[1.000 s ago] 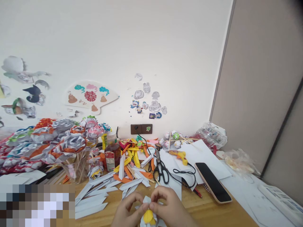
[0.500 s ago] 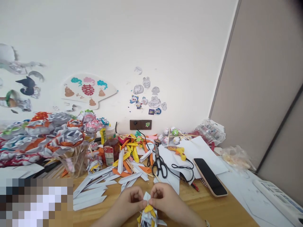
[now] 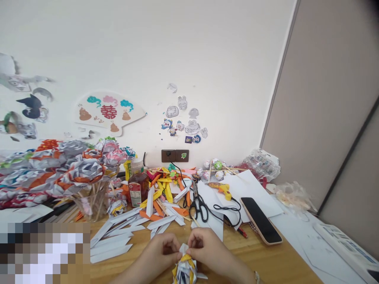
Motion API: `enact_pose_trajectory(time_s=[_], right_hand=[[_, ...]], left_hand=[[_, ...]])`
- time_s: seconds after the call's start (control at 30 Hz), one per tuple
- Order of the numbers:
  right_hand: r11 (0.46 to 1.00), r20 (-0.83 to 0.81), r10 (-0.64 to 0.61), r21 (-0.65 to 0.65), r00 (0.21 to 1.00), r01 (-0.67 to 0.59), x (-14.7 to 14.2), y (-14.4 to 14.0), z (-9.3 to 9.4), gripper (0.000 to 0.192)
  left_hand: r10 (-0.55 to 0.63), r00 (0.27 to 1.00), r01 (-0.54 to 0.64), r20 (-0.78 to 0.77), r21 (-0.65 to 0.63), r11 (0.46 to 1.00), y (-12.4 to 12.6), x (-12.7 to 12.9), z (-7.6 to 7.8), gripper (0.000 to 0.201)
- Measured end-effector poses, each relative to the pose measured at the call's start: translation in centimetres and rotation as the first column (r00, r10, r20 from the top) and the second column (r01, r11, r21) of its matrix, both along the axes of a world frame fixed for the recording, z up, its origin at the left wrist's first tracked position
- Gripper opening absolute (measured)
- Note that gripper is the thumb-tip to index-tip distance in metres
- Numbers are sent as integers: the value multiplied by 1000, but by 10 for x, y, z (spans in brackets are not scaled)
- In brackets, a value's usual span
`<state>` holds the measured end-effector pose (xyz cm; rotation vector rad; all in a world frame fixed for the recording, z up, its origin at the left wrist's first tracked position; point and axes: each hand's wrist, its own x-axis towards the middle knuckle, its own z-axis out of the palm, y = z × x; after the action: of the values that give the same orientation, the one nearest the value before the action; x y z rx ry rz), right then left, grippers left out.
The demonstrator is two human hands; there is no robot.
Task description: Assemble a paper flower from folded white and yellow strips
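Two hands are working one paper flower.
The left hand [image 3: 161,250] and right hand [image 3: 204,247] are pinching the white-and-yellow folded paper flower [image 3: 184,268] between them, over the wooden table [image 3: 266,264].

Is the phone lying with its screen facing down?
No, the phone lies on the table with its dark screen facing up, beside the scissors.
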<state>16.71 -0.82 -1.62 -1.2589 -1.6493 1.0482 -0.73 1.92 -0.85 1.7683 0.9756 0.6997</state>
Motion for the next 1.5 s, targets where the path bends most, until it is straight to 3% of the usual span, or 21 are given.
enact_pose_trajectory(time_s=[0.17, 0.27, 0.43, 0.53, 0.7, 0.8, 0.93, 1.0, 1.1, 1.27, 1.33, 1.5], right_hand=[[997, 36, 25, 70, 999, -28, 3, -1, -2, 9], [996, 32, 19, 81, 999, -22, 3, 0, -3, 9], [997, 2, 79, 22, 997, -79, 6, 2, -6, 2], [993, -10, 117, 1, 993, -117, 7, 2, -8, 8], [998, -36, 42, 55, 998, -40, 5, 1, -5, 9], [994, -101, -57, 83, 993, 65, 2, 6, -4, 1], [975, -199, -191, 73, 961, 209, -1, 13, -7, 17], [965, -221, -230, 75, 948, 251, -3, 13, -7, 21], [965, -219, -217, 96, 951, 243, -5, 9, -4, 26], [979, -200, -134, 125, 971, 161, 1, 6, 2, 21], [982, -198, -128, 111, 972, 152, 5, 9, 1, 19], [988, -211, -125, 67, 969, 142, 8, 18, -7, 14]], left_hand=[[41, 996, -32, -75, 109, 994, -2, 0, 4, 16], [12, 996, -2, -88, 113, 994, -1, 0, 5, 12], [8, 995, 8, -98, 165, 986, -6, 0, 6, 11], [28, 996, -12, -81, 198, 980, -10, 1, 5, 10], [26, 998, -32, 54, 100, 994, -5, 2, 1, 11], [28, 981, -28, 193, 0, 1000, 6, -1, -8, 38], [4, 934, 14, 358, -49, 999, 10, 1, -28, 80], [-31, 861, 103, 507, -113, 988, 6, 7, -37, 95], [-54, 768, 159, 638, -109, 981, -2, 16, -41, 108], [-25, 705, 175, 709, -140, 975, -4, 16, -34, 130], [-4, 712, 143, 702, -139, 980, -2, 12, -32, 127], [-44, 793, 115, 607, -79, 990, 0, 1, -31, 78]])
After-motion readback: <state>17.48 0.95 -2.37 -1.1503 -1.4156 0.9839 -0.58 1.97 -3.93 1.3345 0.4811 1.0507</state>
